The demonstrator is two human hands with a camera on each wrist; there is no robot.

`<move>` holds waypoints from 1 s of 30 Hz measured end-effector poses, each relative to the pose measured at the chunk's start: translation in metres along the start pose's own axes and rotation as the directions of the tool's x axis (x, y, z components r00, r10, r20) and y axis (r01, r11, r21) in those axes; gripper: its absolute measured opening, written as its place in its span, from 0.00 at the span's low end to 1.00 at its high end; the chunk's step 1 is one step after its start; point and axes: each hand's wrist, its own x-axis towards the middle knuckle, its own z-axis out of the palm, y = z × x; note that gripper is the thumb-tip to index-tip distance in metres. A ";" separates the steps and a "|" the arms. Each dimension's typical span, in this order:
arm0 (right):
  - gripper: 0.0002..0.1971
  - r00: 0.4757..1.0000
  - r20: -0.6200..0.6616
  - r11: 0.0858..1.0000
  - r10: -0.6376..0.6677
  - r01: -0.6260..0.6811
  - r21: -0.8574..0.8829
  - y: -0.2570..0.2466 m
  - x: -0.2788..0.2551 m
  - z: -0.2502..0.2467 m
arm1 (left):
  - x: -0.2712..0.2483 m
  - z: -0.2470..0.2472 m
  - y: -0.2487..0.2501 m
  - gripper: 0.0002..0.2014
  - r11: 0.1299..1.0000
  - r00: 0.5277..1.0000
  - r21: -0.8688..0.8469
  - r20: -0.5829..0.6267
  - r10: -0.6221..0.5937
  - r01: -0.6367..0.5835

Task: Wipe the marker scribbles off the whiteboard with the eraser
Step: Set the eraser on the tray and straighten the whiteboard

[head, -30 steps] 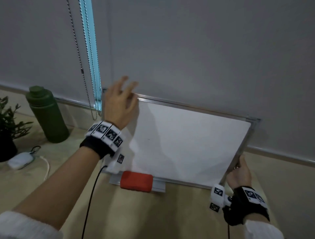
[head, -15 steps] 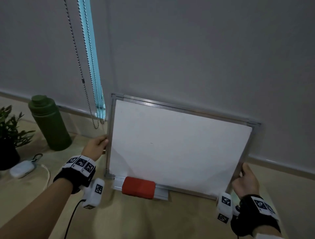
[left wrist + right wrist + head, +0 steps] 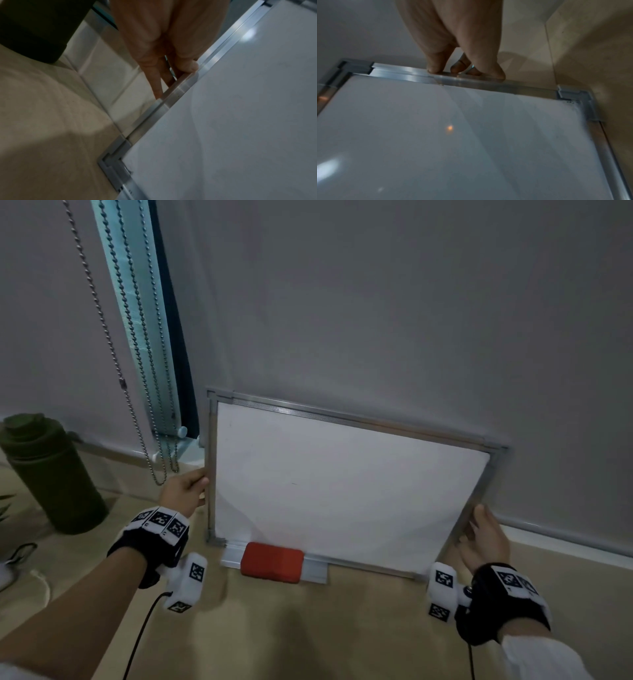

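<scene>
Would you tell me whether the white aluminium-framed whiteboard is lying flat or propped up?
Propped up: the white aluminium-framed whiteboard stands on its bottom edge, leaning back against the grey blind.

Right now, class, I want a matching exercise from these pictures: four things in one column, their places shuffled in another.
1. eraser
2. bottle
3. left hand
4. right hand

A. stands far left on the table
B. grips the whiteboard's right frame edge
C. lies on the whiteboard's tray
D. grips the whiteboard's left frame edge

Pairs: 1-C, 2-A, 3-D, 4-B
</scene>
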 end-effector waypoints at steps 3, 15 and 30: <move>0.07 1.000 0.003 1.000 -0.021 0.021 0.004 -0.001 0.002 0.000 | 0.005 0.002 0.002 0.17 0.990 0.996 0.123 -0.051 0.071 -0.064; 0.05 0.999 -0.046 0.996 -0.027 0.031 0.087 0.001 0.010 0.000 | 0.022 0.009 0.017 0.16 0.905 0.981 0.400 -0.065 0.185 -0.145; 0.24 0.892 -0.452 0.998 0.013 -0.040 -0.050 0.044 -0.029 0.025 | -0.014 0.027 0.008 0.19 0.999 0.966 0.013 -0.253 0.046 -0.044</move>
